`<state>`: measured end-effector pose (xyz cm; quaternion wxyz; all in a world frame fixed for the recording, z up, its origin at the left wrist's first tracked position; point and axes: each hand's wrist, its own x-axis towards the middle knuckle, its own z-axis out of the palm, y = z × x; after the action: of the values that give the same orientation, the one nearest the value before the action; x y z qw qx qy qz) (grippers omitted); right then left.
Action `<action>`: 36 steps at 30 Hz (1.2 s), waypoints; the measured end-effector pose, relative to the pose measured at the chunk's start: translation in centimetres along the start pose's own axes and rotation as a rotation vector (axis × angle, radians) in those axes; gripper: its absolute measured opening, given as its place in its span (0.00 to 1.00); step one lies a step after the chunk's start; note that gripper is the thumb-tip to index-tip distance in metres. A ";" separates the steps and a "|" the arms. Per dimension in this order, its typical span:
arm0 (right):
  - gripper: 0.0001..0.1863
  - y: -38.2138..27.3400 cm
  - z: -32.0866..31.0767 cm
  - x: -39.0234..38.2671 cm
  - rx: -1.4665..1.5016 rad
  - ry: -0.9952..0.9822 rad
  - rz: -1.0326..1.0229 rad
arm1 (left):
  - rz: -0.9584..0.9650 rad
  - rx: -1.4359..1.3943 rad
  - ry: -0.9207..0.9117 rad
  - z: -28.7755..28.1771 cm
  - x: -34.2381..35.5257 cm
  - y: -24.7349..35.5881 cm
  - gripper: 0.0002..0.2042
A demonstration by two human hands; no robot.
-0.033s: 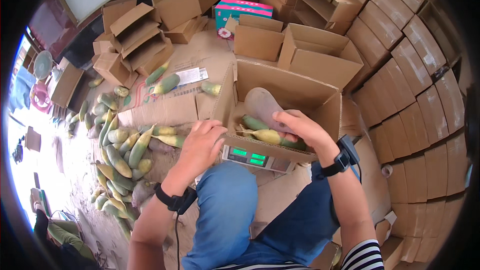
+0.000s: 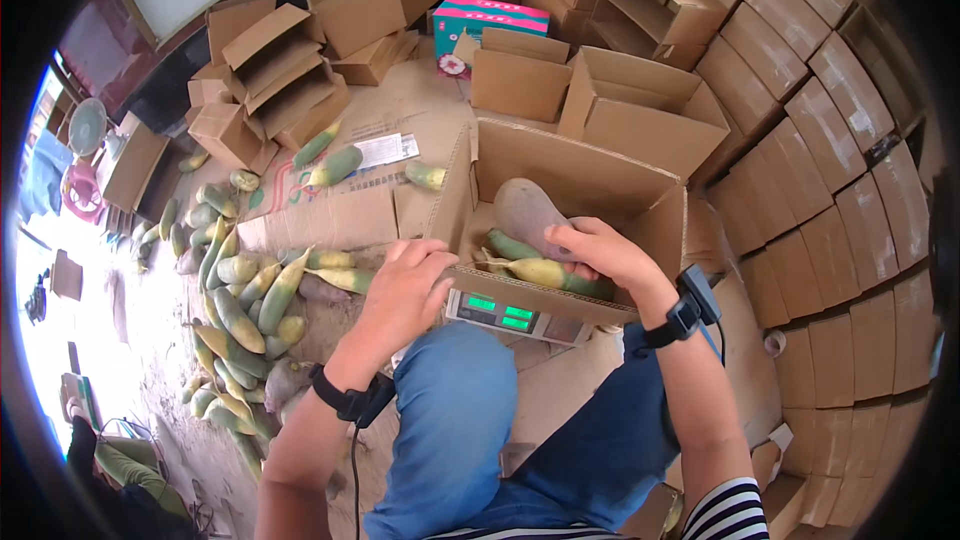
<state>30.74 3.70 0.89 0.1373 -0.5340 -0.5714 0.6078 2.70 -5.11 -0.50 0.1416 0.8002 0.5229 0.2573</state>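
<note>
Step in hand: apparently, positioning the grey-brown root (image 2: pixel 525 208) inside the open carton (image 2: pixel 580 162), beside green-yellow radishes (image 2: pixel 545 272). The right hand (image 2: pixel 603 253), partly closed, grips its near-right end. The left hand (image 2: pixel 408 283) curls over the near-left corner; firmness cannot be told. Next move calls for settling the root before release.

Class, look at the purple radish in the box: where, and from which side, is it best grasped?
Probably around the middle of the purple radish, across its width, coming from above. It is long and rounded, so its width suits a grasp better than its length. The box is open-topped, and its walls would likely hinder a sideways approach.
</note>
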 end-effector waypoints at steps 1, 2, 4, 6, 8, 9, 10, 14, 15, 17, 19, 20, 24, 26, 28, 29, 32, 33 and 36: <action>0.24 0.6 -0.5 1.0 -0.105 0.011 0.035 | 0.020 -0.003 -0.003 -0.1 0.0 0.1 0.15; 0.24 1.2 -0.4 2.3 -0.103 0.002 0.035 | 0.036 -0.003 -0.008 -0.3 -0.1 0.0 0.16; 0.27 1.9 -0.5 3.9 -0.396 -0.068 0.137 | 0.044 -0.013 -0.036 -0.5 -0.2 -0.2 0.18; 0.27 2.4 -0.4 4.6 -0.527 -0.095 0.152 | 0.081 0.006 -0.032 -0.5 -0.4 -0.4 0.18; 0.28 2.9 -0.4 4.8 -0.658 -0.125 0.167 | 0.073 -0.005 -0.038 -0.6 -0.3 -0.4 0.19; 0.26 3.3 -0.3 4.8 -0.646 -0.107 0.157 | 0.067 -0.013 -0.046 -0.6 -0.4 -0.4 0.19; 0.24 3.6 -0.1 4.6 -0.634 -0.089 0.148 | 0.062 -0.015 -0.046 -0.6 -0.5 -0.5 0.19; 0.19 6.4 -0.4 4.1 -1.118 0.042 -0.248 | 0.047 -0.041 -0.044 -0.7 -0.5 -0.3 0.19; 0.17 5.7 0.0 4.0 -1.240 0.025 -0.155 | 0.031 -0.044 -0.053 -0.8 -0.7 -0.3 0.19; 0.16 4.9 0.9 3.8 -1.301 0.112 -0.117 | 0.040 -0.070 -0.033 -0.5 -0.9 -0.6 0.19; 0.15 3.6 1.7 2.9 -1.227 0.181 -0.208 | 0.065 -0.135 0.018 -0.4 -1.4 -1.0 0.18; 0.15 2.6 2.0 2.2 -1.145 0.281 -0.270 | 0.040 -0.120 0.024 -0.4 -1.8 -0.9 0.18; 0.17 0.3 3.3 0.7 -0.908 0.315 -0.430 | -0.078 -0.384 0.182 1.0 -4.6 -2.9 0.16; 0.22 -0.3 4.5 0.4 -0.693 0.209 -0.493 | -0.435 -0.538 0.106 2.4 -7.6 -4.4 0.16; 0.23 -1.0 5.3 -0.4 -0.652 0.107 -0.528 | -0.551 -0.557 0.080 3.5 -10.5 -6.0 0.17; 0.25 -1.1 5.6 -0.9 -0.618 0.030 -0.550 | -0.667 -0.481 -0.118 3.9 -11.8 -6.5 0.18; 0.25 -1.5 6.6 -1.9 -0.833 -0.020 -0.602 | -0.735 -0.290 -0.340 7.4 -18.1 -10.5 0.19; 0.23 -1.4 6.9 -1.8 -0.883 -0.011 -0.592 | -0.673 -0.183 -0.368 8.8 -20.7 -11.7 0.19; 0.20 -1.2 7.5 -1.5 -0.889 0.052 -0.578 | -0.929 0.066 -0.415 10.4 -26.5 -12.7 0.22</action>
<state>24.78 -1.18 0.93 0.0736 -0.3764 -0.8942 0.2310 -9.71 -23.53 -22.39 0.3166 0.5214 0.7923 -0.0140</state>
